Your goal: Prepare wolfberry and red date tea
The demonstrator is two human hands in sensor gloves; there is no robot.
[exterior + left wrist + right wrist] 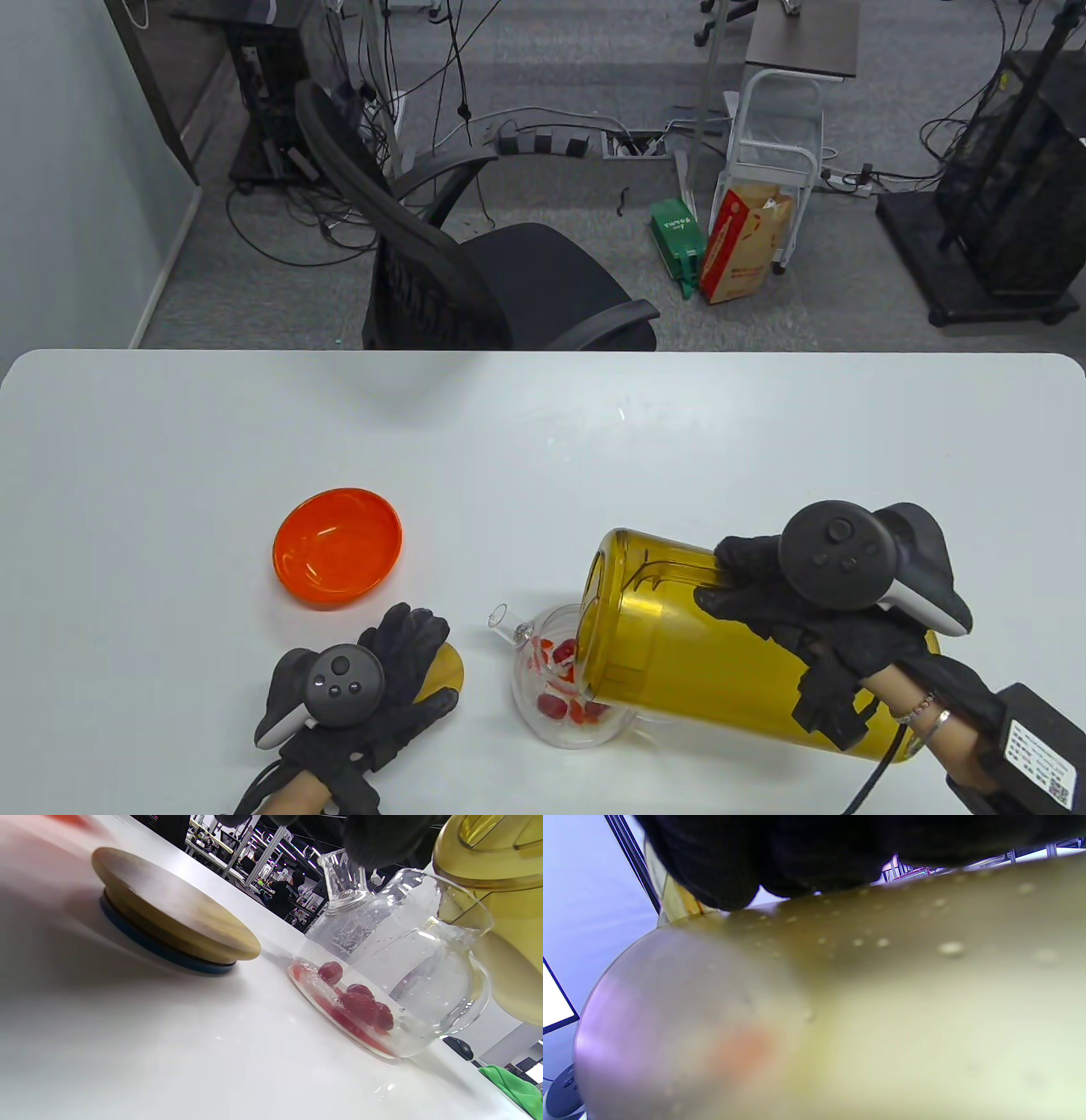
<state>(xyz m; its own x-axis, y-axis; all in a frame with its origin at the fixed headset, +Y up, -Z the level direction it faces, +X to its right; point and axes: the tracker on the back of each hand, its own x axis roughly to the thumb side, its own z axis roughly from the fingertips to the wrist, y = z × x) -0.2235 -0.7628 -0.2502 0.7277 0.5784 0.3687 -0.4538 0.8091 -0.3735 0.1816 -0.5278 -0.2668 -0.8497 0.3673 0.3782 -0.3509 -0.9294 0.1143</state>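
Right grip (789, 607) held tilted amber plastic pitcher (679, 645) over clear glass teapot (564, 679) containing red dates (360, 1003). Left grip (390, 671), fingers spread, rested on round wooden lid (169, 921).

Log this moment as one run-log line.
phase: pouring | right hand: grips tilted yellow pitcher over glass teapot | left hand: on wooden lid

White table (212, 424) with tea-making items near its front edge.
An orange bowl (337, 548) sits left of centre. Nearer the front lies a round wooden lid (169, 921) with a blue underside, flat on the surface. Just right of it stands a clear glass teapot (564, 679) holding red pieces, its spout pointing toward the lid.
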